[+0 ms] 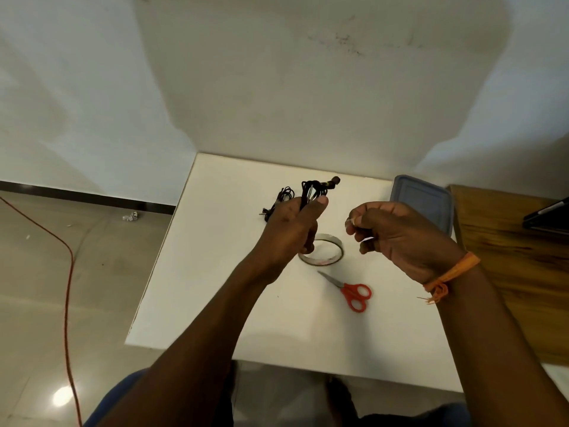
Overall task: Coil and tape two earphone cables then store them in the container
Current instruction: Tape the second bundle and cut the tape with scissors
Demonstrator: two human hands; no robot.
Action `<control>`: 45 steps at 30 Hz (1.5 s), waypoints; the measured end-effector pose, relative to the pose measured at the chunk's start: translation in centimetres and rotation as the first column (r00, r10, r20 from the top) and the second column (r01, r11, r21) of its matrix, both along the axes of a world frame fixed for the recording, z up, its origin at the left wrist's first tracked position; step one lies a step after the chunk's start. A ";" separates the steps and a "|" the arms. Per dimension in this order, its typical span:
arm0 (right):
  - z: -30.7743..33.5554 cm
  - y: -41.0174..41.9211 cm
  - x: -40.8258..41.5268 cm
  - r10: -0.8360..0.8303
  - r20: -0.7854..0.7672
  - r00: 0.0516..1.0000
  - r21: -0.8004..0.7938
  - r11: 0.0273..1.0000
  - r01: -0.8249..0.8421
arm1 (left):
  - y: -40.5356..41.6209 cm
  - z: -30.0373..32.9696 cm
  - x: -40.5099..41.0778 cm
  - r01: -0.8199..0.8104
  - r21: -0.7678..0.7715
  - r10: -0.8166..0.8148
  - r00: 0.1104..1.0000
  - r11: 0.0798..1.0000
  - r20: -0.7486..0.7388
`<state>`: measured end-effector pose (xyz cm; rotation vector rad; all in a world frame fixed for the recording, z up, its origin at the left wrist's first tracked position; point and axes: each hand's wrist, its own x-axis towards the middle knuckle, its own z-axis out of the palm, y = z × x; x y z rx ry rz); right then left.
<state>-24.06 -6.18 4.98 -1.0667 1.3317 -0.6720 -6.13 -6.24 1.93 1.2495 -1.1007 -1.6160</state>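
**Coiled Earphone Cable Held Above the Desk**

A coiled black earphone cable (314, 188) was held upright in the left hand (292, 223), raised above the white desk (215, 288). The fingers of that hand were curled round the lower part of the coil, with the thumb pressed against its side; an earbud (334, 181) was seen projecting from the top of the bundle towards the right.

The right hand (400, 235) was held up just beside the left, apart from it. Its fingers were curled inward, and a small pale, translucent piece (349, 222), seemingly tape, was pinched between thumb and forefinger. An orange thread band (452, 271) was worn on the right wrist.

A second black earphone cable (278, 200) was seen lying on the desk behind the left hand, loosely bundled and partly hidden by it. A roll of clear tape (326, 255) lay flat on the desk below and between the two hands, its left edge covered by the left hand. Red-handled scissors (351, 291) lay near the roll on its near side, blades pointed towards it. The container (421, 201), grey-blue with its lid on, stood at the far right edge of the desk, partly hidden by the right hand.

A wooden surface (508, 257) adjoined the desk on the right. An orange cord (66, 288) ran across the tiled floor (46, 303) on the left.
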 end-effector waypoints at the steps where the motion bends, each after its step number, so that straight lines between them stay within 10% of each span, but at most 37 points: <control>1: 0.1 0.0 0.1 0.000 -0.041 0.999 -0.018 1.000 -0.001 | -0.1 0.0 0.2 0.001 -0.020 -0.001 1.000 1.000 -0.001; 45: 3.7 0.5 1.3 0.204 -0.349 0.915 -0.237 0.925 -0.297 | -0.3 2.1 1.8 0.276 -0.126 -0.265 0.959 0.953 0.098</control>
